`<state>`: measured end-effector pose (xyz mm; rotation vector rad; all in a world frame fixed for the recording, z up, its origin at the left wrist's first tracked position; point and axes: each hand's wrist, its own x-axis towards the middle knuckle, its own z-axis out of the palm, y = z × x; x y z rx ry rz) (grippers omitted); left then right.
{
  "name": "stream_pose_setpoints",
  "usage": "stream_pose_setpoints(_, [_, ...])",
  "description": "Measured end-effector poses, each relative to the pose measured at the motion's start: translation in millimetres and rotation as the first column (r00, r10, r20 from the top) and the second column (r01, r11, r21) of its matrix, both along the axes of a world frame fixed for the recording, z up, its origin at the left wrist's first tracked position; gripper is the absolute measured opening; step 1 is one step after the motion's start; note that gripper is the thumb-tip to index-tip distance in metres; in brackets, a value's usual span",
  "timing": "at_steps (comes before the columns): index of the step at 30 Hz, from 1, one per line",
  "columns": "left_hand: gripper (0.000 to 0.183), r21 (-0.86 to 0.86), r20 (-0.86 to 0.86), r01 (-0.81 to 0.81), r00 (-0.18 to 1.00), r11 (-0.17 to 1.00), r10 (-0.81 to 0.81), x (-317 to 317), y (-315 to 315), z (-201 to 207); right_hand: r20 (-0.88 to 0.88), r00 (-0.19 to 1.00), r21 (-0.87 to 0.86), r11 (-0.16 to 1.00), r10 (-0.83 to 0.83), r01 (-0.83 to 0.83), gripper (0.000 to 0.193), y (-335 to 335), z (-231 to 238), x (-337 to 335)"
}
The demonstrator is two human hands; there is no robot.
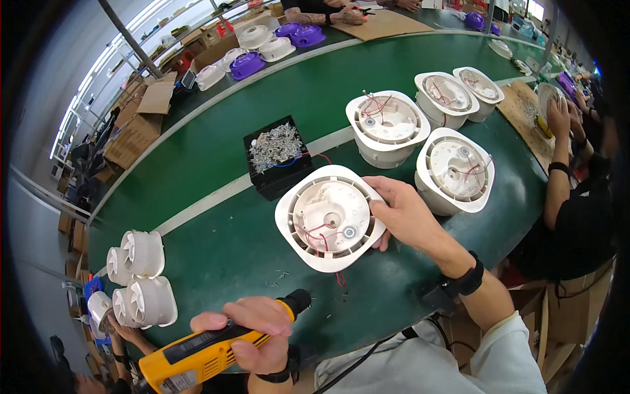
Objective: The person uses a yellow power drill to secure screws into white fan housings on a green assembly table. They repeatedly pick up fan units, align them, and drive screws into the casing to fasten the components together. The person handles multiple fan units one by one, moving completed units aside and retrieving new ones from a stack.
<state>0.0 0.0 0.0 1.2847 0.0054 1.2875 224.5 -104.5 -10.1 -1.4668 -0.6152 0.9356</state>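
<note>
My left hand (pixel 259 331) is wrapped round a yellow and black power screwdriver (pixel 203 354), its dark nose pointing up and to the right over the table. My right hand (pixel 410 213) grips the right rim of a white plastic fan housing (pixel 331 226), thumb on top and fingers around the side. This housing is round with a squarish flange, and its open face is turned toward me. Red wires and a small grey round part show inside it. A red and a blue wire run from its far edge toward a black box of screws (pixel 275 148).
Several similar white housings (pixel 387 121) stand at the right, more (pixel 141 262) at the left. Loose screws (pixel 281 274) lie before me on the green table (pixel 216 256). A co-worker's hands (pixel 558 115) hold a part at the right; another person's hands (pixel 125 331) are lower left.
</note>
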Motion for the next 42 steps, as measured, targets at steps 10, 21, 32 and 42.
stream_pose_setpoints(10, [0.037, -0.141, 0.023, 0.276, 0.961, 0.951, -0.276, 11.2, -4.9, -6.7, -0.03, 0.998, 0.025, 0.999, -0.048, 0.049, 0.043, -1.4, 8.3, -7.6])
stream_pose_setpoints(21, [0.034, -0.124, 0.089, 0.105, 0.992, 0.987, -0.095, 0.0, 22.9, 17.6, 0.093, 0.992, 0.035, 0.996, -0.084, 0.081, 0.04, -0.6, 0.0, -12.0])
stream_pose_setpoints(32, [0.038, -0.027, 0.001, -0.009, 1.0, 1.0, 0.009, 2.2, -0.2, 5.0, 0.082, 0.995, 0.031, 0.999, -0.047, 0.045, 0.04, 4.9, 1.6, -18.8])
stream_pose_setpoints(42, [0.04, 0.298, -0.079, 0.011, 0.997, 0.955, 0.014, 17.1, -6.6, -21.3, 0.045, 0.997, 0.071, 0.996, -0.064, 0.06, 0.041, 6.4, -6.7, -25.8])
